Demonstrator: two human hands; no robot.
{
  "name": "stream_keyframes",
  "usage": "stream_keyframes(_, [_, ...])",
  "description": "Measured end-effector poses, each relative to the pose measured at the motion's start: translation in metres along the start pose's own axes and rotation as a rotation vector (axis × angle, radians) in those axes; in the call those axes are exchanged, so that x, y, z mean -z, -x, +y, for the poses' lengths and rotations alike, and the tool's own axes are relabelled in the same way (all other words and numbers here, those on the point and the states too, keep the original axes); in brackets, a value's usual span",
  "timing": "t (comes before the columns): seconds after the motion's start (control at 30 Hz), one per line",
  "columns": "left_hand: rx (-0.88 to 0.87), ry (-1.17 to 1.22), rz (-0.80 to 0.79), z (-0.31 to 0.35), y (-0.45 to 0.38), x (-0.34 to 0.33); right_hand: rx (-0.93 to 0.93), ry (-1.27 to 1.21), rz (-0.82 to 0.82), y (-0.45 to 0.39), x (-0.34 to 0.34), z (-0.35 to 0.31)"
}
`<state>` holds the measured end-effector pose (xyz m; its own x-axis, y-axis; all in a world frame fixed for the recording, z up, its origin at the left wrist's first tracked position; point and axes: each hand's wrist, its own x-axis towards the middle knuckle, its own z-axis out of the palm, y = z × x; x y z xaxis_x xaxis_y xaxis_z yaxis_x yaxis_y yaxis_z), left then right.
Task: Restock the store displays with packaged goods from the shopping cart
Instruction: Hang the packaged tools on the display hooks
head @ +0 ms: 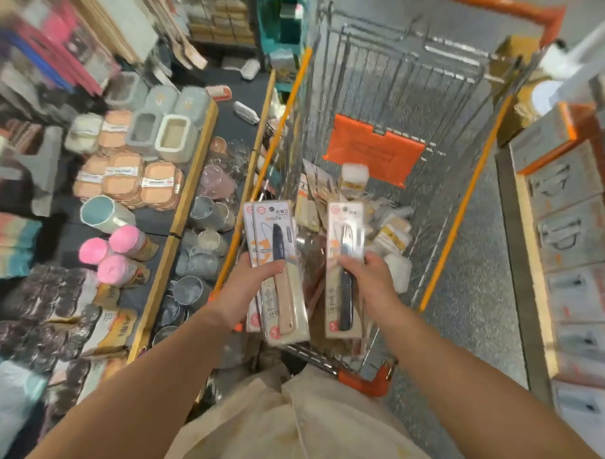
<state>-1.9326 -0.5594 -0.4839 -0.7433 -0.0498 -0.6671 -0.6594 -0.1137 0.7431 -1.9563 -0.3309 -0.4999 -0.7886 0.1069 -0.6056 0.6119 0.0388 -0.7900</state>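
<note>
My left hand (251,282) grips a small stack of carded knife packs (278,250), the front one showing a dark blade and a wooden handle. A single knife pack (344,234) with a black handle is held in my right hand (368,278). Both hands hover over the near end of the wire shopping cart (464,203) with orange trim. More packaged goods (386,226) lie in a heap on the cart's floor, partly hidden behind the packs I hold.
A low display shelf (190,185) on the left holds lidded containers, pink-capped bottles (123,249) and cups. Boxed goods (575,226) are stacked on the right. Grey floor runs between the cart and the right stack.
</note>
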Motion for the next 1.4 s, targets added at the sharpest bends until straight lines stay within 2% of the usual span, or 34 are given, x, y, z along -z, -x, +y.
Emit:
stream_keyframes(0.13, [-0.169,0.068,0.149,0.045,0.028,0.028,0.205,-0.007,-0.259,0.012,-0.045,-0.081])
stream_keyframes(0.23, [-0.327,0.121,0.268,0.083,0.070,0.073,0.281,0.005,-0.416,0.036,-0.104,-0.127])
stream_keyframes(0.43, [-0.705,0.226,0.540,0.156,0.195,0.178,0.500,0.071,-0.720,0.136,-0.242,-0.210])
stream_keyframes(0.6, [-0.829,0.373,0.751,0.180,0.289,0.256,0.710,0.101,-0.862,0.233,-0.340,-0.257])
stream_keyframes(0.77, [-0.875,0.500,0.950,0.186,0.340,0.305,0.840,0.209,-0.991,0.285,-0.416,-0.281])
stream_keyframes(0.83, [-0.879,0.521,0.989,0.190,0.352,0.319,0.888,0.254,-1.008,0.308,-0.425,-0.292])
stream_keyframes(1.0, [-0.870,0.549,1.069,0.211,0.374,0.351,0.867,0.261,-1.063,0.330,-0.469,-0.327])
stream_keyframes(1.23, [-0.915,0.449,1.155,0.274,0.384,0.377,1.019,0.277,-1.071,0.364,-0.509,-0.408])
stream_keyframes(1.4, [-0.982,0.312,1.210,0.309,0.391,0.386,1.029,0.193,-1.013,0.367,-0.521,-0.462])
